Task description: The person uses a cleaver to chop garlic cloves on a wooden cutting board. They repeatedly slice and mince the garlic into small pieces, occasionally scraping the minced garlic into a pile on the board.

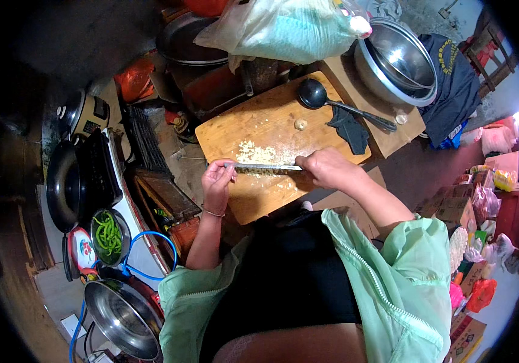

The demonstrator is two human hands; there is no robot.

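Note:
A kitchen knife (pixel 268 167) lies across the near half of a wooden cutting board (pixel 282 109), seen along its spine. My right hand (pixel 327 168) grips its handle. At the other end, my left hand (pixel 218 177) pinches the tip of the blade between thumb and fingers. Finely chopped garlic (pixel 255 153) is spread just beyond the blade, with more bits on the near side. A whole garlic bulb or clove (pixel 300 124) sits farther up the board. To its right are a black ladle (pixel 313 93) and a dark cloth (pixel 349 129).
Stacked metal basins (pixel 395 59) stand at the back right, near a filled plastic bag (pixel 286 31). On the left counter are a black frying pan (pixel 63 186), a bowl of green peppers (pixel 108 238), a steel pan (pixel 123 317) and a blue hose (pixel 150 233).

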